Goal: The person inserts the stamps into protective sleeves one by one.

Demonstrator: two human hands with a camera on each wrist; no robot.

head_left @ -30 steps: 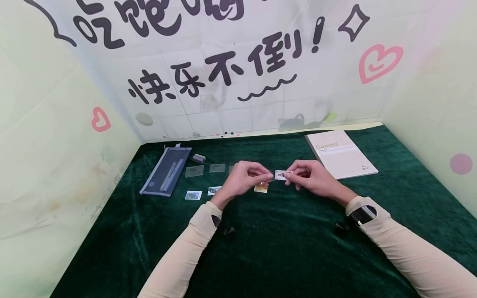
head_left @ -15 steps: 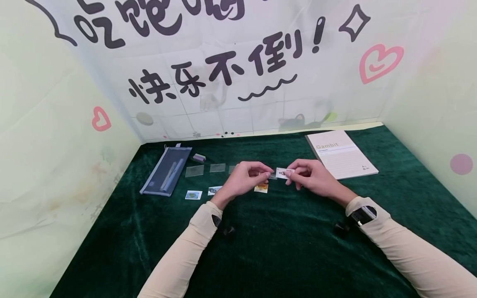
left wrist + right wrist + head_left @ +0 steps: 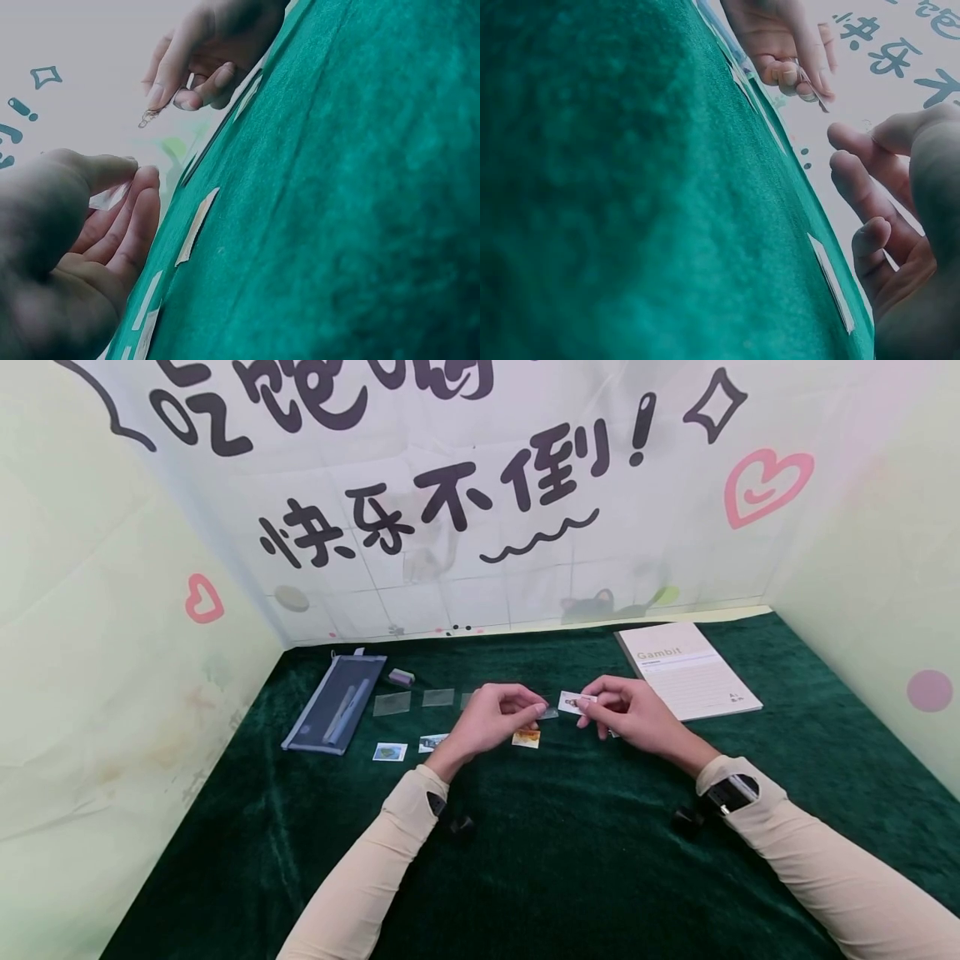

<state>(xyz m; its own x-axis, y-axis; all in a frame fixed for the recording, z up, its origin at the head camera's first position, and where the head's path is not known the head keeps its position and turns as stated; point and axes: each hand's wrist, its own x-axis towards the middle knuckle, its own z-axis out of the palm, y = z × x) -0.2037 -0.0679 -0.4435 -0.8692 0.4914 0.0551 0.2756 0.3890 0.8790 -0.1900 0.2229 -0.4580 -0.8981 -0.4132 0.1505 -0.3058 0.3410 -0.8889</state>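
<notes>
Between left thumb and fingers, my left hand (image 3: 498, 718) pinches a small clear plastic sleeve (image 3: 549, 713), partly hidden by the fingers. To its right, my right hand (image 3: 628, 714) pinches a small white-bordered, stamp-like picture card (image 3: 573, 702), its print too small to make out. A gap separates card and sleeve. Below the left hand, an orange picture card (image 3: 527, 739) lies on the cloth. A blue-green card (image 3: 390, 752) and a partly hidden card (image 3: 431, 743) lie further left. The left wrist view shows the sleeve (image 3: 109, 196) held at the left fingertips.
Flat clear sleeves (image 3: 392, 703) lie in a row behind the cards on the green cloth (image 3: 570, 860). A zip pouch (image 3: 333, 706) with pens and a small eraser-like block (image 3: 401, 678) are at the left. A notebook (image 3: 693, 672) lies behind the right hand.
The right hand has drawn the picture card slightly up and to the right, away from the sleeve, widening the gap. The left hand stays nearly in place, holding the sleeve.
</notes>
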